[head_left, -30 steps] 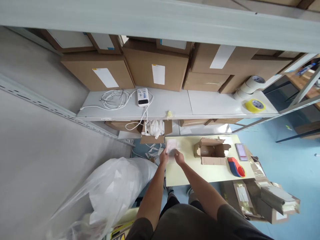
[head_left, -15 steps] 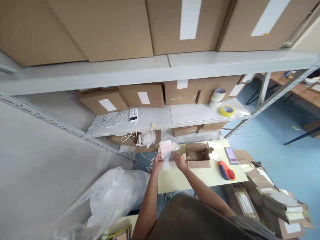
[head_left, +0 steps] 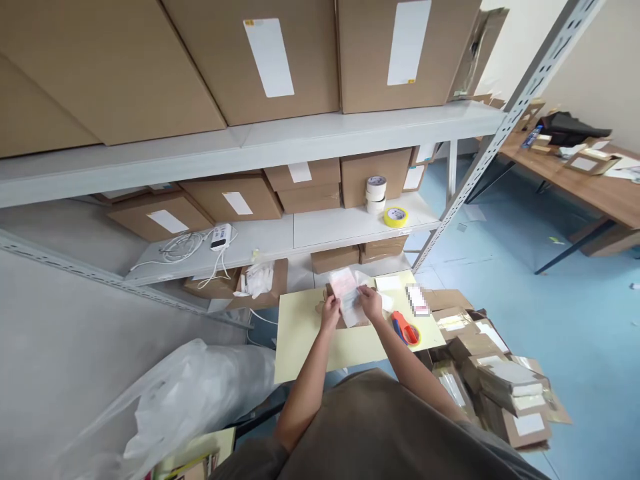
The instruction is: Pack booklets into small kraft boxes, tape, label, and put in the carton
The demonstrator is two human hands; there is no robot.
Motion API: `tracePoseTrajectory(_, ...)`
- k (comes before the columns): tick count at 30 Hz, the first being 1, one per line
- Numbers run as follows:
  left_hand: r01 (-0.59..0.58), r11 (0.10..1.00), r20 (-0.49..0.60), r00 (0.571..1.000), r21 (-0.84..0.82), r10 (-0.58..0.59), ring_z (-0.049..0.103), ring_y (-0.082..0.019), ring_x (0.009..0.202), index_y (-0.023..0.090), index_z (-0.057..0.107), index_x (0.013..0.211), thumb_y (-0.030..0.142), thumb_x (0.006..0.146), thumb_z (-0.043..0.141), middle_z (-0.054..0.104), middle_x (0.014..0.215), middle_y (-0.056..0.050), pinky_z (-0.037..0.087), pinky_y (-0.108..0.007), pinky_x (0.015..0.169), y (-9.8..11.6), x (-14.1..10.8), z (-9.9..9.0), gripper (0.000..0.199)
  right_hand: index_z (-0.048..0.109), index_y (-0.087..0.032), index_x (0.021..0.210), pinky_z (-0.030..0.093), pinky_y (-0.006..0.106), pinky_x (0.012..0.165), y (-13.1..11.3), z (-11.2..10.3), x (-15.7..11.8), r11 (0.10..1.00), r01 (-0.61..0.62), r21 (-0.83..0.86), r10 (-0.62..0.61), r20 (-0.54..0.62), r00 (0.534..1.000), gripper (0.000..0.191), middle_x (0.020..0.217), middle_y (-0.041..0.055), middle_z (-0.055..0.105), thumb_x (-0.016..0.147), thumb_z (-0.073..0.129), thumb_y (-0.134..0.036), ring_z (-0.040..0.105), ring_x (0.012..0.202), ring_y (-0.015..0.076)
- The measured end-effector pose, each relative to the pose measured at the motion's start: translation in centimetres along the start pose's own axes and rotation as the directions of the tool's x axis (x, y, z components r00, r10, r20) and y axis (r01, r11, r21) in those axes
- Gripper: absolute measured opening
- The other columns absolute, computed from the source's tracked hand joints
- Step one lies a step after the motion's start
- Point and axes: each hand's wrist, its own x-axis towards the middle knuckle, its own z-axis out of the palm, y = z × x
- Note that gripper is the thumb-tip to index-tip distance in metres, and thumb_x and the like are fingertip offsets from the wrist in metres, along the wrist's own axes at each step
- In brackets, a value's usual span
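Note:
My left hand (head_left: pixel 329 313) pinches the lower left edge of a thin, whitish packet with a pinkish patch (head_left: pixel 344 285); it looks like something in soft translucent wrapping. The fingers of my right hand (head_left: pixel 370 303) are closed on the packet's right side. Beneath it lies an open small cardboard box (head_left: pixel 341 324), mostly hidden by the packet and my hands. All of this is over a pale yellow table (head_left: pixel 300 333). To the right of my right hand rests a red and blue tape dispenser (head_left: pixel 406 329).
Beyond the table stands a grey metal shelf (head_left: pixel 320 237) with cartons, white tape rolls (head_left: pixel 375 193), a yellow tape roll (head_left: pixel 395 217) and a white power strip (head_left: pixel 221 236). Packed boxes (head_left: pixel 510 380) are piled at right. A large white plastic bag (head_left: pixel 210 380) bulges at left.
My view has swung to the right. Both hands have carried the packet rightward, from beside the open cardboard box to above it.

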Motion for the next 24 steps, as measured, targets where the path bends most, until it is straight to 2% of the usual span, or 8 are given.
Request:
tracePoseTrajectory(3,0.178,0.981,-0.038,0.983,-0.076,-0.181,0.077,-0.022,0.080,0.017,0.070,0.093,0.043,0.072,0.090,0.079,0.089,-0.010,0.063,-0.033,0.073,-0.9,-1.0,2.0,0.039,0.079,-0.024,0.111,0.056,0.033,0.098,0.5,-2.1,1.8,0.993,-0.002,-0.115,0.012,0.082,0.997,0.035,0.115,0.0046,0.080,0.083,0.059,-0.017,0.075,0.109,0.0237)
tracePoseTrajectory(6,0.288,0.950,-0.079,0.951,-0.118,-0.298,0.078,-0.022,0.076,0.015,0.069,0.081,0.028,0.065,0.096,0.077,0.081,-0.011,0.064,-0.033,0.076,-1.7,-1.8,2.8,0.035,0.080,-0.025,0.108,0.055,0.028,0.096,0.1,-2.2,3.7,0.962,0.073,-0.262,-0.015,0.216,0.976,0.040,0.113,0.0031,0.081,0.078,0.058,-0.008,0.075,0.108,0.0221)
tracePoseTrajectory(9,0.308,0.933,-0.085,0.941,-0.186,-0.328,0.079,-0.025,0.081,0.013,0.069,0.082,0.023,0.064,0.096,0.078,0.085,-0.014,0.063,-0.036,0.083,-2.4,-2.1,2.9,0.034,0.080,-0.025,0.108,0.053,0.026,0.096,-0.9,-1.0,5.4,0.916,0.168,-0.364,-0.040,0.335,0.941,0.041,0.115,0.0044,0.081,0.078,0.058,-0.006,0.074,0.109,0.0224)
tracePoseTrajectory(11,0.292,0.946,-0.076,0.949,-0.142,-0.304,0.079,-0.026,0.087,0.014,0.070,0.087,0.029,0.069,0.094,0.079,0.089,-0.016,0.063,-0.037,0.086,-2.7,-2.1,2.5,0.033,0.080,-0.024,0.110,0.052,0.028,0.098,-1.3,0.1,6.2,0.896,0.222,-0.386,-0.056,0.397,0.916,0.042,0.118,0.0064,0.080,0.079,0.059,-0.007,0.073,0.112,0.0236)
tracePoseTrajectory(14,0.312,0.949,-0.084,0.948,0.042,-0.308,0.078,-0.027,0.080,0.016,0.072,0.087,0.039,0.073,0.090,0.078,0.083,-0.016,0.063,-0.040,0.080,-2.9,-2.1,0.6,0.033,0.077,-0.024,0.122,0.048,0.036,0.110,-1.0,1.2,6.6,0.888,0.284,-0.363,-0.118,0.417,0.901,0.052,0.128,0.0087,0.076,0.077,0.058,-0.005,0.067,0.123,0.0257)
tracePoseTrajectory(19,0.313,0.932,-0.092,0.949,0.184,-0.301,0.074,-0.024,0.067,0.017,0.074,0.079,0.033,0.068,0.089,0.074,0.070,-0.008,0.060,-0.038,0.070,-3.2,-2.3,-4.3,0.025,0.071,-0.020,0.133,0.034,0.049,0.125,1.7,1.1,5.4,0.924,0.315,-0.215,-0.223,0.366,0.904,0.060,0.138,0.0101,0.070,0.076,0.057,-0.007,0.054,0.142,0.0271)
tracePoseTrajectory(22,0.180,0.922,-0.190,0.974,0.343,-0.120,0.077,-0.025,0.086,0.019,0.075,0.091,0.033,0.073,0.081,0.078,0.085,-0.008,0.059,-0.034,0.078,-3.4,-1.7,-6.5,0.023,0.070,-0.022,0.134,0.033,0.050,0.127,2.9,0.2,4.2,0.952,0.266,-0.150,-0.214,0.290,0.933,0.058,0.141,0.0085,0.068,0.079,0.055,-0.011,0.048,0.147,0.0267)
tracePoseTrajectory(24,0.138,0.857,-0.285,0.959,0.496,0.011,0.074,-0.026,0.104,0.022,0.074,0.109,0.032,0.076,0.077,0.079,0.107,-0.009,0.056,-0.035,0.088,-3.4,-0.9,-7.5,0.035,0.069,-0.023,0.136,0.034,0.050,0.127,3.4,-0.6,3.3,0.965,0.227,-0.129,-0.193,0.235,0.953,0.057,0.144,0.0077,0.066,0.082,0.054,-0.013,0.045,0.149,0.0269)
